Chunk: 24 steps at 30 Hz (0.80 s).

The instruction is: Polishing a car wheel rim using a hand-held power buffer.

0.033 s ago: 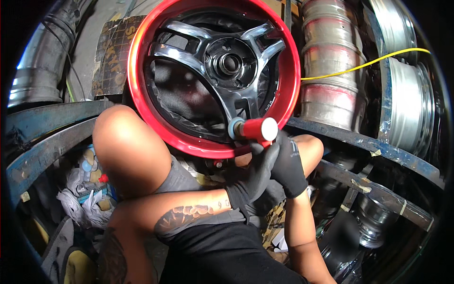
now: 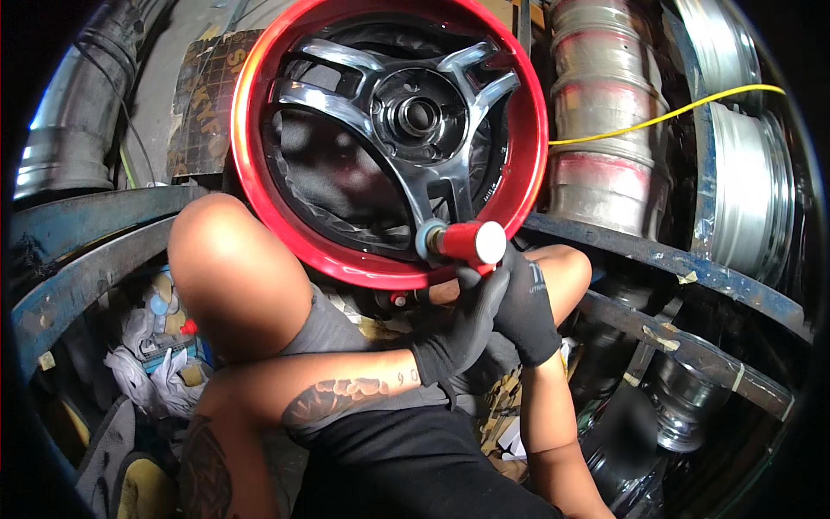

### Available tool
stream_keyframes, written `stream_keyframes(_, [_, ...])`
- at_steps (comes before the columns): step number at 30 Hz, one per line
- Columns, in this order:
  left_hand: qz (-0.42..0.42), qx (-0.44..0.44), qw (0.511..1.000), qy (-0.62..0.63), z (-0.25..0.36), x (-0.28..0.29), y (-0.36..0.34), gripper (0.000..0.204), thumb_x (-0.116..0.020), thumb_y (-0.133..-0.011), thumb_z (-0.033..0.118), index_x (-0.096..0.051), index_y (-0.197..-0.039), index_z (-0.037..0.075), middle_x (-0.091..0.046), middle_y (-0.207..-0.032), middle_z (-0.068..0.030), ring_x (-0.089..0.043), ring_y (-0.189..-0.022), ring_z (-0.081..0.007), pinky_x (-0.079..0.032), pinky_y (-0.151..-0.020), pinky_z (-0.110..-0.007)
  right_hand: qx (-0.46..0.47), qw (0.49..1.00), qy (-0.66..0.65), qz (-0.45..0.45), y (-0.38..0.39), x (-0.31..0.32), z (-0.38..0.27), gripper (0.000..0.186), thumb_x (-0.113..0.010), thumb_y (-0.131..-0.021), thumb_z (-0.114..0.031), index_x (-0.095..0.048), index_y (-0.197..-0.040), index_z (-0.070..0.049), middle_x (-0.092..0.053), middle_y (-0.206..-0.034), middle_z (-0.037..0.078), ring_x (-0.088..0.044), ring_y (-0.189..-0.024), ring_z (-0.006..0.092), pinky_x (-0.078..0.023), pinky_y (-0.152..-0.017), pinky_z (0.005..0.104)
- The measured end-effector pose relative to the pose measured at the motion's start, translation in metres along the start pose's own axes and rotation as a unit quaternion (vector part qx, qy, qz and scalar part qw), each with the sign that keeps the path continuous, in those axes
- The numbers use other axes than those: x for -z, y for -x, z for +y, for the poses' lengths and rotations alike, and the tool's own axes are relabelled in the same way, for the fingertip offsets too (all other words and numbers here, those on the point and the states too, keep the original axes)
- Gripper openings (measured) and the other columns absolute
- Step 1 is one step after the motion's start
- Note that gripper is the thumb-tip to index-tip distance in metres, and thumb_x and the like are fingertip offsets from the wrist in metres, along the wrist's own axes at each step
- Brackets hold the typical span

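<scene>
A large car wheel rim (image 2: 393, 276) with a glossy red outer lip stands before me, tilted toward me. Its spokes are polished metal around a dark hub. Both my hands wear black gloves and come together just below the rim's lower right edge. My right hand (image 2: 526, 303) closes round the grip of a small red disc sander (image 2: 467, 242). My left hand (image 2: 462, 333) wraps the same grip from the left, its fingers partly hidden. The sander's small round pale-blue pad (image 2: 428, 237) is at the lower end of the bottom spoke; whether it touches, I cannot tell.
Stacked bare rims (image 2: 605, 117) stand at the right, beside shiny ones (image 2: 750, 190) behind a blue metal frame (image 2: 666, 258). A yellow hose (image 2: 666, 118) crosses there. Another metal rim (image 2: 65, 130) stands far left. Plastic bags (image 2: 177, 381) lie below my left knee.
The sander and both my hands have shifted very slightly to the left and down. The wheel rim has hardly moved.
</scene>
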State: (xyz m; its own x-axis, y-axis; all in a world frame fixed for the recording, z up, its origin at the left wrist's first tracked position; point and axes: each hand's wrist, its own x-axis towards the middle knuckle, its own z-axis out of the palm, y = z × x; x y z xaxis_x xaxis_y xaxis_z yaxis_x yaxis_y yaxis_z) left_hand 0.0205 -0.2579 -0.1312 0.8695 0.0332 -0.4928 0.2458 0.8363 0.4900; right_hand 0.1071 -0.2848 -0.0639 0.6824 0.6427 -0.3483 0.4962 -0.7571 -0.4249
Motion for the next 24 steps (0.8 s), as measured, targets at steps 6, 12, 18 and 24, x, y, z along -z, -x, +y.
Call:
stream_keyframes(6, [-0.076,-0.001,0.991,-0.107,-0.014,0.019,0.036,0.055,-0.043,-0.118,0.027,-0.036,-0.162,-0.005,-0.043,-0.161,-0.0121,-0.041,-0.148,-0.0158,-0.033,-0.125,-0.031,-0.016,1.0,-0.022,0.007,0.034,-0.004,-0.002,0.048,-0.079,-0.093,-0.024,-0.064,-0.137,-0.008,-0.076,-0.096,0.02,-0.076,-0.085,0.0385,-0.058,-0.075,0.0433])
stream_keyframes(12, [-0.027,0.061,0.997,-0.03,-0.008,0.013,0.047,0.057,-0.046,-0.117,0.032,-0.039,-0.16,-0.006,-0.045,-0.158,-0.0121,-0.042,-0.145,-0.0156,-0.035,-0.122,-0.031,-0.012,1.0,-0.007,0.003,0.042,-0.006,-0.004,0.051,-0.08,-0.092,-0.024,-0.065,-0.14,-0.009,-0.077,-0.093,0.019,-0.076,-0.085,0.039,-0.057,-0.074,0.0436])
stream_keyframes(18, [-0.019,0.039,0.995,-0.087,-0.009,0.016,0.044,0.055,-0.048,-0.117,0.032,-0.043,-0.158,-0.004,-0.05,-0.153,-0.0107,-0.046,-0.139,-0.0153,-0.038,-0.12,-0.032,0.004,1.0,-0.017,0.006,0.04,-0.007,0.0,0.053,-0.079,-0.093,-0.025,-0.064,-0.141,-0.009,-0.077,-0.095,0.019,-0.076,-0.085,0.0388,-0.057,-0.073,0.0438])
stream_keyframes(24, [-0.008,0.04,0.998,-0.038,-0.012,0.018,0.042,0.053,-0.048,-0.117,0.032,-0.046,-0.156,-0.004,-0.051,-0.152,-0.0094,-0.047,-0.139,-0.0149,-0.038,-0.12,-0.032,0.036,0.999,-0.019,-0.006,0.035,-0.006,0.0,0.054,-0.077,-0.094,-0.025,-0.062,-0.144,-0.01,-0.077,-0.096,0.019,-0.076,-0.083,0.038,-0.057,-0.072,0.0434])
